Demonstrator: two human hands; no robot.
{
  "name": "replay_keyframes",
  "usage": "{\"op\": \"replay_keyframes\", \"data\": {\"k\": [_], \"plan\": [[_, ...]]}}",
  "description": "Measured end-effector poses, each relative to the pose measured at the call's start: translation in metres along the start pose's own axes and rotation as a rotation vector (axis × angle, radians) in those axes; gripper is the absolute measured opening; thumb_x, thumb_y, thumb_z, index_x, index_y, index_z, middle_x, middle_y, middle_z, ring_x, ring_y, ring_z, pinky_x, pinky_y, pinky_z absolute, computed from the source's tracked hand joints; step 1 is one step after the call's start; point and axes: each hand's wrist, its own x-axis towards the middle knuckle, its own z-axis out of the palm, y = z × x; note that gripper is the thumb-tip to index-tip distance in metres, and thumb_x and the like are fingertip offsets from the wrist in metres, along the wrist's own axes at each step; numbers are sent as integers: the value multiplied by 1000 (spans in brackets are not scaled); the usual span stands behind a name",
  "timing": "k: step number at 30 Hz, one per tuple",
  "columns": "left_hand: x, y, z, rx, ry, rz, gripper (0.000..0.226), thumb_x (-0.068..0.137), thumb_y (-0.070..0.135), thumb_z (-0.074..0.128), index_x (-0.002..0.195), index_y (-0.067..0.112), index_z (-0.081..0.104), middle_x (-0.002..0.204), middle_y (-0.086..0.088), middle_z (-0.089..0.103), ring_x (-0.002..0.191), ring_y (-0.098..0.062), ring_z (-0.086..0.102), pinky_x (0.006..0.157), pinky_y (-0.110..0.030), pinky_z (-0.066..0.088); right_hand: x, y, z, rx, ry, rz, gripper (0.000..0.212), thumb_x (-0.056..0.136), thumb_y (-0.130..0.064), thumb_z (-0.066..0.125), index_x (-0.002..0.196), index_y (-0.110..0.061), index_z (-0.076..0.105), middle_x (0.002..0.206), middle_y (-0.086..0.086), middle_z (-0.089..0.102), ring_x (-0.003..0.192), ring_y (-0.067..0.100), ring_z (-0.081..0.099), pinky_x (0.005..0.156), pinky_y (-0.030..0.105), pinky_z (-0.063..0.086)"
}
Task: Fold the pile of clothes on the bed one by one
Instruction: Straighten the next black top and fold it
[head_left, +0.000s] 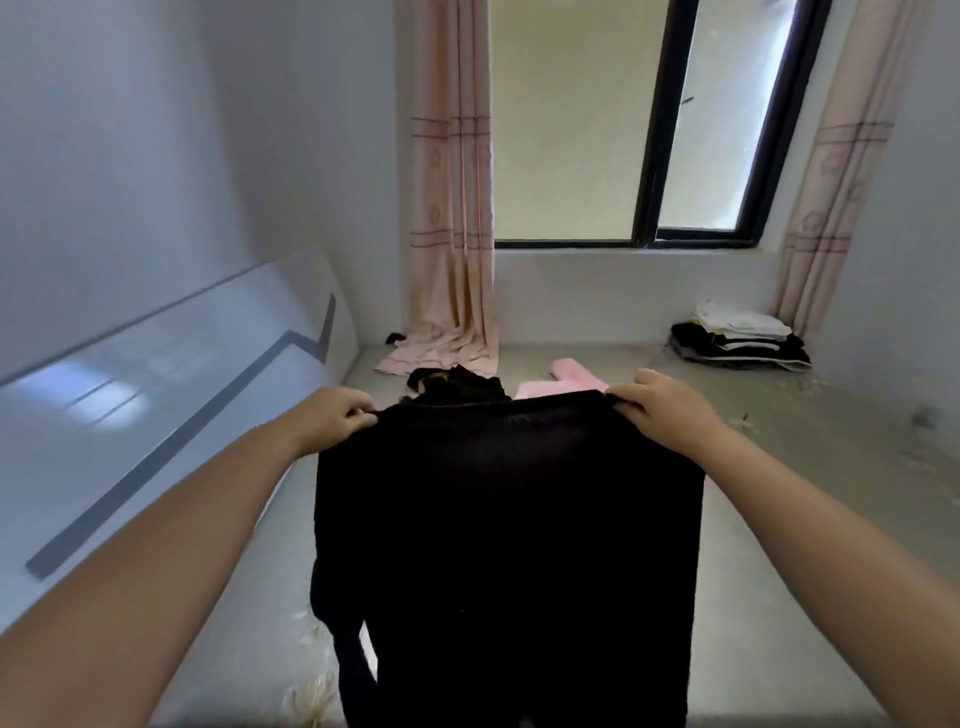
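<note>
Holding black garment (509, 519), label unseen

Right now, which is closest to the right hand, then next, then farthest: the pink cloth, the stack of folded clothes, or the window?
From the right hand:
1. Pink cloth, on the bed just beyond the fingers.
2. Stack of folded clothes, farther back on the right by the curtain.
3. Window, up in the back wall.

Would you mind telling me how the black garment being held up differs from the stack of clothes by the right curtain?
The black garment hangs unfolded from the left hand and right hand; the stack of clothes lies folded on the bed. The garment is one dark piece; the stack mixes black and white layers. Both are clothing.
</note>
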Motion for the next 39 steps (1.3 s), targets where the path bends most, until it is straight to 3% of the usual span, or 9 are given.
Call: {"op": "replay_keyframes", "data": {"k": [3,7,12,15,22,26,30,35,39], "plan": [[2,-21,36,7,-154,-76,20,93,15,50,105,6,64,96,-7,62,86,-14,51,71,-20,31,-1,9,41,32,-184,-29,30,93,-25,49,121,-21,60,107,13,57,101,28,55,81,30,39],[26,-37,85,82,-190,-192,24,95,15,44,111,6,60,113,-14,61,104,-26,54,73,-24,32,19,23,95,59,-294,-25,30,92,-24,49,119,-18,60,105,13,58,99,29,55,76,30,38],[91,-53,136,-23,-75,-450,25,95,7,38,106,-4,57,96,-25,60,82,-30,57,67,-28,36,78,48,170,98,-356,-24,25,87,-15,51,105,-3,64,100,15,58,97,29,55,71,30,36],[134,-66,163,-43,-32,-536,25,95,7,39,105,-8,56,107,-29,57,96,-35,55,76,-34,38,121,68,216,140,-395,1,24,86,-13,49,102,1,62,99,17,56,94,30,54,76,34,42],[202,-98,218,-23,157,-642,23,95,8,40,98,-10,54,105,-32,50,95,-40,50,76,-38,34,188,96,296,131,-366,10,26,91,-14,45,109,-1,58,105,16,55,99,31,54,75,37,41],[231,-115,246,-124,342,-677,22,94,3,40,100,-12,55,107,-31,50,96,-39,48,77,-30,30,216,102,331,98,-275,-28,25,92,-16,47,110,-6,61,103,14,57,98,30,54,64,30,34],[261,-132,287,-184,446,-602,17,91,-5,42,96,-16,53,111,-34,48,105,-40,45,84,-25,29,247,117,375,94,-214,-22,24,89,-13,48,106,-6,64,102,14,59,100,31,54,67,32,39],[320,-187,346,-205,381,-592,20,91,-3,42,103,-16,51,114,-35,46,106,-41,45,86,-27,28,295,126,448,35,-252,18,27,92,-16,44,111,-6,60,113,15,55,106,32,50,76,37,42],[332,-228,413,-204,39,-615,53,90,6,50,137,-3,28,139,-26,32,128,-34,32,103,-31,26,278,112,521,-56,-403,101,47,90,-21,49,134,-8,38,133,20,40,125,34,34,96,44,32]]}}
